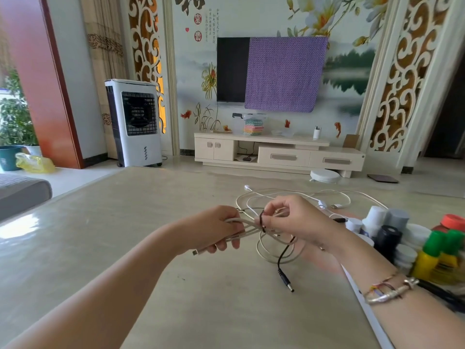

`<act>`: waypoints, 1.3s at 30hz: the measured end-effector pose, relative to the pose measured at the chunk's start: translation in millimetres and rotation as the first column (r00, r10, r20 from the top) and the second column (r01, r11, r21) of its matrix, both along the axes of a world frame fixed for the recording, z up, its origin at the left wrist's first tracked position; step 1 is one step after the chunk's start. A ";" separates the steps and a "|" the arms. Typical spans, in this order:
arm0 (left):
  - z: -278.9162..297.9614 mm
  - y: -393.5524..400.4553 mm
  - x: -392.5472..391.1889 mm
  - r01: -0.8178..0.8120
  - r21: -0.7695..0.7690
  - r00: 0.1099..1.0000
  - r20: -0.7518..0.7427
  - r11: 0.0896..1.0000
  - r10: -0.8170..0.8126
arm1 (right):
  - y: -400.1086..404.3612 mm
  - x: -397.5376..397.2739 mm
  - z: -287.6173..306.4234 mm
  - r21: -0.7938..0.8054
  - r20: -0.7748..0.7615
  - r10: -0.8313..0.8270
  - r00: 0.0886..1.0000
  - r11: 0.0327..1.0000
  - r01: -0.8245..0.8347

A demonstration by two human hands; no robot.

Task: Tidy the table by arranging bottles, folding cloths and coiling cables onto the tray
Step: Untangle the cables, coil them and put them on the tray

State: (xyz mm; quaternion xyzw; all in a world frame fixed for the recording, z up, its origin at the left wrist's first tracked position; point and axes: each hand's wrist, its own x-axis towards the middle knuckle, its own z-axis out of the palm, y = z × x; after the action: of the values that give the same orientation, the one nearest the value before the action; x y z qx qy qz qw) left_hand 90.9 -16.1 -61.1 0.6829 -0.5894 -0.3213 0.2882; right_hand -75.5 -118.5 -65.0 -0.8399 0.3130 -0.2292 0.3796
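Left hand (221, 229) has a firm grip on the bunched white cable (247, 226) above the worktop's middle while the right hand (294, 217) pinches a black tie (261, 221) round it, so I'd cinch tight before the loops slip loose.

The table (151, 222) is a smooth, glossy stone-like slab with a bright sheen at nine o'clock. The white cable (266, 250) and black cable (283, 258) look rubbery and matt. At three o'clock, the bottles (427, 248) have shiny plastic caps.
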 end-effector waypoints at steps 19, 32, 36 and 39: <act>-10.7 -4.9 2.8 -0.003 -0.003 0.889 -0.457 1.000 0.001 | -2.7 -2.4 4.5 0.208 -0.085 0.121 0.989 0.973 -0.101; 4.6 3.3 -4.0 -0.036 -0.044 0.731 -0.683 0.998 -0.004 | -3.5 -47.2 43.2 0.277 0.168 -0.166 0.972 0.954 0.115; 9.9 -0.9 -36.2 0.051 -0.089 0.712 -0.695 0.995 -0.098 | 5.4 -100.6 60.7 0.228 0.205 -0.330 0.921 0.932 0.283; 14.6 -5.0 -75.5 0.078 -0.112 0.701 -0.700 0.991 -0.134 | 1.5 -147.7 64.3 0.189 0.182 -0.464 0.867 0.882 0.432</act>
State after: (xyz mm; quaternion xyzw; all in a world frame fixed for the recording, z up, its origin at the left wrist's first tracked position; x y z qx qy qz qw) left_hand 15.3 -21.1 -46.6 0.4619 -0.4841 -0.5520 0.4976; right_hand -223.2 -117.0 -0.7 -0.6839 0.4709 -0.3804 0.4072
